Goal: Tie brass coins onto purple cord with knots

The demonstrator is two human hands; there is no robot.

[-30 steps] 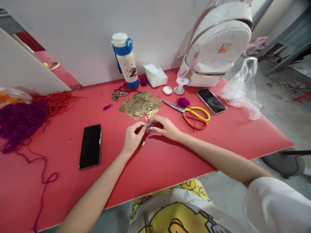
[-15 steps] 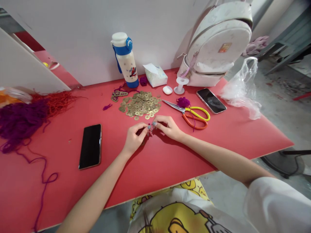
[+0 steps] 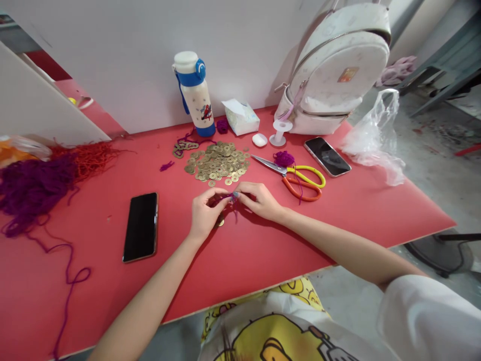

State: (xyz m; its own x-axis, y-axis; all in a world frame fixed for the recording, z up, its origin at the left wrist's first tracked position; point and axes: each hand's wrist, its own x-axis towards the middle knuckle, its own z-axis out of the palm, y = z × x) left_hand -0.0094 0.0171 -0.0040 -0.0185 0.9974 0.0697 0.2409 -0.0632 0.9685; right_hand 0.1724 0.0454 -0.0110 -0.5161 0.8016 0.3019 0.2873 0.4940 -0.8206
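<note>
My left hand (image 3: 207,210) and my right hand (image 3: 259,200) meet fingertip to fingertip over the red table. Both pinch a short length of purple yarn (image 3: 236,215), whose loose end hangs down between them. Under the fingers of my left hand a brass coin (image 3: 221,221) shows in part; whether the yarn passes through it I cannot tell. Just beyond my hands lies a pile of brass coins with holes (image 3: 220,161). A small group of coins strung on purple yarn (image 3: 184,146) rests at the pile's far left.
Scissors (image 3: 300,178) and a small yarn ball (image 3: 283,159) lie right of the pile, near a phone (image 3: 327,157). Another phone (image 3: 141,227) is at left, beside a purple yarn heap (image 3: 35,185). Behind stand a bottle (image 3: 195,95), tissues (image 3: 241,119), a spool (image 3: 280,133) and a backpack (image 3: 334,70).
My fingertips have come closer together on the yarn. More purple yarn now shows at and below them, and the coin by my left hand is more visible.
</note>
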